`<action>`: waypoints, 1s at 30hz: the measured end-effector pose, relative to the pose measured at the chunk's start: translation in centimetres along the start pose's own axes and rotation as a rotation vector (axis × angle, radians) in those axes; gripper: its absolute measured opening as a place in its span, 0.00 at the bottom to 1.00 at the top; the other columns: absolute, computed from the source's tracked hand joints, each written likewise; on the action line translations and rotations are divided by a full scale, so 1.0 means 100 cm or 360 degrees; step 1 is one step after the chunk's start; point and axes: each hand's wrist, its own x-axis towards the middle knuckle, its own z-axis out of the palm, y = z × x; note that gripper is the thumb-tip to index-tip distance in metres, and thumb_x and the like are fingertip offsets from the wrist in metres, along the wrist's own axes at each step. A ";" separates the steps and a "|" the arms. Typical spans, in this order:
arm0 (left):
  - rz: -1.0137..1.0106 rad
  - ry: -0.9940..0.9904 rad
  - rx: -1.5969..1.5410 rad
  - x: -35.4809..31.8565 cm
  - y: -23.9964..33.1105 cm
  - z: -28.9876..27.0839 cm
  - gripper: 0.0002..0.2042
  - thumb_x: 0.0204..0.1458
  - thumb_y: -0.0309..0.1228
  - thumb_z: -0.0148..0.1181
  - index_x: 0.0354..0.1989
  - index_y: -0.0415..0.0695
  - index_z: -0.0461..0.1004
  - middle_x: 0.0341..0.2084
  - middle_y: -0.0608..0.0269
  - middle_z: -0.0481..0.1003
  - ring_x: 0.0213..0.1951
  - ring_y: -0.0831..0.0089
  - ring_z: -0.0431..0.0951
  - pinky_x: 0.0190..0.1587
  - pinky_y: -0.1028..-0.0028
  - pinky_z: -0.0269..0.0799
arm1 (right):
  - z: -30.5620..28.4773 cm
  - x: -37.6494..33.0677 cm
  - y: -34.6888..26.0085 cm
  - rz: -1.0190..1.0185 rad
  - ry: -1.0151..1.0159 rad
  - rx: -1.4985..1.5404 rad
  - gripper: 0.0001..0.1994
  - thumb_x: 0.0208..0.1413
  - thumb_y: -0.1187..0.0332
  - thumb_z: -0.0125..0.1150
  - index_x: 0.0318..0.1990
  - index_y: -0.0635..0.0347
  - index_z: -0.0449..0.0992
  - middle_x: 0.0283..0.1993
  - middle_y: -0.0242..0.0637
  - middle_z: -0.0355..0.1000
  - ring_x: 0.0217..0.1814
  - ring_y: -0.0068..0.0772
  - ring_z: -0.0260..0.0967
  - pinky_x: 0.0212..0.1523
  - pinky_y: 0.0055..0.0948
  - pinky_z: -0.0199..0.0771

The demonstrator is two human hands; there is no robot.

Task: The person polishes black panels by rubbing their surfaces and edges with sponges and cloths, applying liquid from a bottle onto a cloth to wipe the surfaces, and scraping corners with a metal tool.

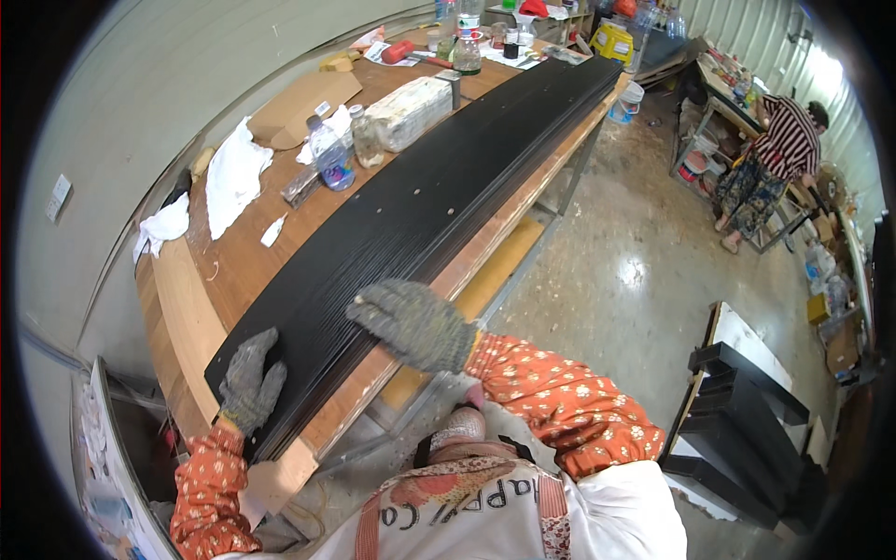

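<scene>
A long black panel (pixel 411 201) with a grained face, a ridged long edge and a few small holes lies along the workbench. My right hand (pixel 415 325), in a grey knitted glove, rests flat over the panel's near part with its fingers stretched out. Whether anything thin lies under that palm is hidden. At the panel's near left end, my left hand (pixel 252 381), gloved alike, touches the black surface with thumb and fingers apart. Orange flowered sleeves cover both forearms.
On the wooden workbench (pixel 224 271) stand a plastic bottle (pixel 329 154) and a wrapped block (pixel 408 112), with white cloth (pixel 238 177) and a red mallet (pixel 399 51). Black pieces (pixel 737 420) stand at right. Another person (pixel 779 154) works at the far right.
</scene>
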 end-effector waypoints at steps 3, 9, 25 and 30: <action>-0.0119 -0.0077 -0.0008 0.006 0.010 -0.006 0.25 0.54 0.32 0.56 0.61 0.38 0.66 0.57 0.46 0.69 0.59 0.49 0.68 0.63 0.58 0.61 | -0.035 -0.017 0.066 0.0119 0.0072 -0.0089 0.23 0.50 0.70 0.57 0.57 0.60 0.71 0.56 0.48 0.69 0.60 0.48 0.67 0.62 0.44 0.66; -0.0228 -0.0216 0.0219 0.059 0.021 0.006 0.28 0.56 0.38 0.53 0.64 0.37 0.62 0.61 0.41 0.64 0.63 0.44 0.63 0.67 0.55 0.55 | -0.074 -0.027 0.147 0.0162 0.0001 -0.0073 0.24 0.48 0.73 0.57 0.57 0.59 0.71 0.55 0.48 0.70 0.59 0.50 0.67 0.62 0.45 0.66; 0.0019 -0.0329 0.0006 0.411 0.196 0.141 0.42 0.42 0.46 0.67 0.66 0.39 0.60 0.65 0.32 0.54 0.65 0.37 0.56 0.68 0.50 0.50 | -0.228 -0.086 0.442 0.0604 0.0083 -0.0425 0.23 0.50 0.72 0.56 0.56 0.60 0.72 0.57 0.48 0.70 0.60 0.47 0.67 0.62 0.45 0.65; -0.0224 -0.0266 0.0234 0.512 0.267 0.179 0.47 0.37 0.48 0.71 0.67 0.41 0.58 0.65 0.34 0.55 0.66 0.38 0.55 0.68 0.50 0.48 | -0.249 -0.097 0.521 0.0288 0.0086 -0.0253 0.21 0.52 0.69 0.58 0.56 0.59 0.73 0.55 0.47 0.71 0.59 0.49 0.68 0.61 0.45 0.68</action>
